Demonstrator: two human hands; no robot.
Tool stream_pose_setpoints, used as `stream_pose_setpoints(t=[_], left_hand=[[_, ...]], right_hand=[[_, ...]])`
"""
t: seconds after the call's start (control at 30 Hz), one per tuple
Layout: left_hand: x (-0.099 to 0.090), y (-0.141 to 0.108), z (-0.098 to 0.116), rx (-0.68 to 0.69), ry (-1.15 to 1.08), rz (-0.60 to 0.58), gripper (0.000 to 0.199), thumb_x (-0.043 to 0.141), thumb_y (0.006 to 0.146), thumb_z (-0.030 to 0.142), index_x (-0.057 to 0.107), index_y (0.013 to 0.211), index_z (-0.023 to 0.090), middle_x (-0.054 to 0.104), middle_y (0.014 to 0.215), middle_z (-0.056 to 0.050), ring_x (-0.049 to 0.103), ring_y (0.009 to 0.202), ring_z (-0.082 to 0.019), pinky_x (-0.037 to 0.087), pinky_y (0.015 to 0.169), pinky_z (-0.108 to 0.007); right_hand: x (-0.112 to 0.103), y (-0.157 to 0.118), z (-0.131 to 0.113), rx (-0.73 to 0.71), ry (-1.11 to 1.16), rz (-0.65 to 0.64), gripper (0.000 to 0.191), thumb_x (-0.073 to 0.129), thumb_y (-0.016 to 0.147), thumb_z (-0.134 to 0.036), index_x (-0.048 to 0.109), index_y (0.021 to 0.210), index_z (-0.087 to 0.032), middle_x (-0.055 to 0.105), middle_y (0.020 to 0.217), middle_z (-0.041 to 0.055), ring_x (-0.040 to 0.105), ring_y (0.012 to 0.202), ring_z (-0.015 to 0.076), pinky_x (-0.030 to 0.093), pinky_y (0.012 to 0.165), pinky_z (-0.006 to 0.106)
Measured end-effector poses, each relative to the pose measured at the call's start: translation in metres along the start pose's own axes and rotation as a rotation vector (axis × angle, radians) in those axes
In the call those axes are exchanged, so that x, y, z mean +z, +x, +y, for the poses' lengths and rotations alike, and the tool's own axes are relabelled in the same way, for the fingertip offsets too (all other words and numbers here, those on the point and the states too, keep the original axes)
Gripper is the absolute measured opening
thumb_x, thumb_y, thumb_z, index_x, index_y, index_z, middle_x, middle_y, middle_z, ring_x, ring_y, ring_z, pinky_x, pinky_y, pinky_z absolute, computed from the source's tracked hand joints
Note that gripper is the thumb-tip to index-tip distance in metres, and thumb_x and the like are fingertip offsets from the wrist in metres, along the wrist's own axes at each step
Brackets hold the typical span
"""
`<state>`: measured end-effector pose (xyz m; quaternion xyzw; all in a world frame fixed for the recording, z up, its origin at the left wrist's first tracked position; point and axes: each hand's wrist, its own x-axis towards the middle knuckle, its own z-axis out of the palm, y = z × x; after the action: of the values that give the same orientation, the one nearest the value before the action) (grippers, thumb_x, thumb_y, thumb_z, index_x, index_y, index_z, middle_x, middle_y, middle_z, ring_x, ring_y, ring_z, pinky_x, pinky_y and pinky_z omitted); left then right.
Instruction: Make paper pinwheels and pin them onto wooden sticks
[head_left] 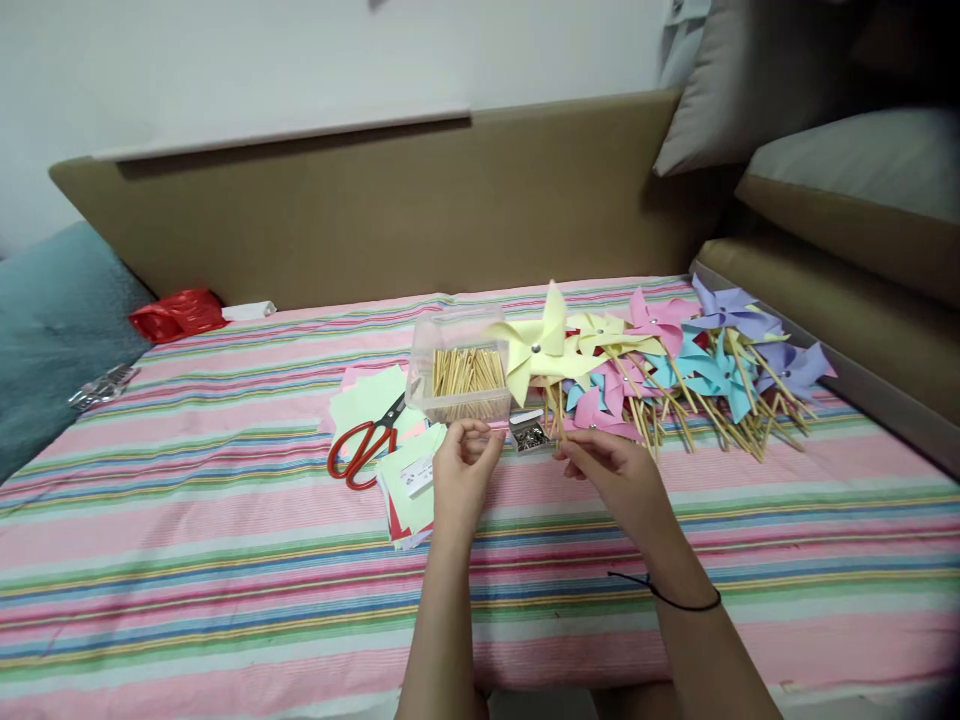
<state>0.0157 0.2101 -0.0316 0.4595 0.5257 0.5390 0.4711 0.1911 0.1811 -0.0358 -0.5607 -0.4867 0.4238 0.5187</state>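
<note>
Left hand: the left hand was raised with its fingers curled and thumb and index finger close together; whether it pinched anything could not be told.
Right hand: the right hand was closed, its fingertips gripping a thin stick; a black cord circled the wrist.
Yellow pinwheel: the large yellow pinwheel stood above the right hand's fingertips, beside the clear tub; its join to the stick was unclear.
Small box: the small open box of dark metal bits lay between the hands.
Clear tub: it held many wooden sticks, just beyond the left hand.
Pinwheel pile: the pile of pinwheels, in pink, purple, blue and yellow, lay to the right.
Scissors: the red-handled scissors lay partly over paper sheets.
Printed label: a white card on the green-topped paper stack bore dark print and a mark, too small to read.
Brand: none legible.
Cloth: striped cloth lay beneath everything.
</note>
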Motion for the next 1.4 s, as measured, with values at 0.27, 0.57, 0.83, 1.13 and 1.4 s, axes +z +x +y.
stream_pose_setpoints(t=[0.27, 0.57, 0.83, 1.13, 1.4], left_hand=[[-0.014, 0.003, 0.0, 0.172, 0.358, 0.122, 0.016, 0.069, 0.072, 0.035, 0.061, 0.076, 0.021, 0.066, 0.073, -0.001, 0.061, 0.069, -0.018, 0.045, 0.069, -0.029], [-0.036, 0.013, 0.002, 0.17, 0.341, 0.227, 0.024, 0.069, 0.072, 0.04, 0.062, 0.083, 0.02, 0.069, 0.08, -0.004, 0.065, 0.076, -0.019, 0.049, 0.072, -0.029], [-0.045, 0.016, 0.008, 0.1, 0.16, 0.256, 0.034, 0.073, 0.068, 0.044, 0.06, 0.084, 0.017, 0.067, 0.08, -0.005, 0.066, 0.078, -0.019, 0.049, 0.062, -0.025], [-0.057, 0.013, 0.007, 0.106, 0.074, 0.325, 0.033, 0.075, 0.067, 0.042, 0.061, 0.084, 0.017, 0.065, 0.083, -0.003, 0.065, 0.078, -0.017, 0.05, 0.074, -0.027], [-0.073, 0.007, 0.007, 0.119, 0.096, 0.401, 0.031, 0.072, 0.068, 0.042, 0.059, 0.082, 0.018, 0.064, 0.083, -0.005, 0.062, 0.081, -0.019, 0.048, 0.078, -0.031]], right_hand=[[-0.051, 0.017, -0.004, -0.065, 0.07, 0.439, 0.031, 0.073, 0.069, -0.041, 0.072, 0.088, -0.017, 0.072, 0.073, 0.0056, 0.06, 0.056, 0.0151, 0.052, 0.055, 0.03], [-0.093, 0.048, 0.0, -0.059, -0.2, 0.495, 0.032, 0.065, 0.071, -0.043, 0.073, 0.081, -0.014, 0.069, 0.063, 0.0051, 0.053, 0.048, 0.015, 0.043, 0.049, 0.029], [-0.093, 0.071, -0.014, 0.033, -0.408, 0.553, 0.027, 0.059, 0.071, -0.04, 0.071, 0.076, -0.016, 0.069, 0.054, 0.0039, 0.06, 0.047, 0.0193, 0.044, 0.052, 0.03], [-0.094, 0.059, -0.018, 0.115, -0.397, 0.549, 0.031, 0.062, 0.07, -0.034, 0.067, 0.093, -0.014, 0.072, 0.064, 0.0081, 0.067, 0.055, 0.0225, 0.049, 0.061, 0.033], [-0.065, 0.025, -0.042, -0.107, -0.135, 0.536, 0.024, 0.069, 0.069, -0.036, 0.067, 0.085, -0.018, 0.07, 0.064, 0.0043, 0.062, 0.055, 0.0171, 0.049, 0.056, 0.029]])
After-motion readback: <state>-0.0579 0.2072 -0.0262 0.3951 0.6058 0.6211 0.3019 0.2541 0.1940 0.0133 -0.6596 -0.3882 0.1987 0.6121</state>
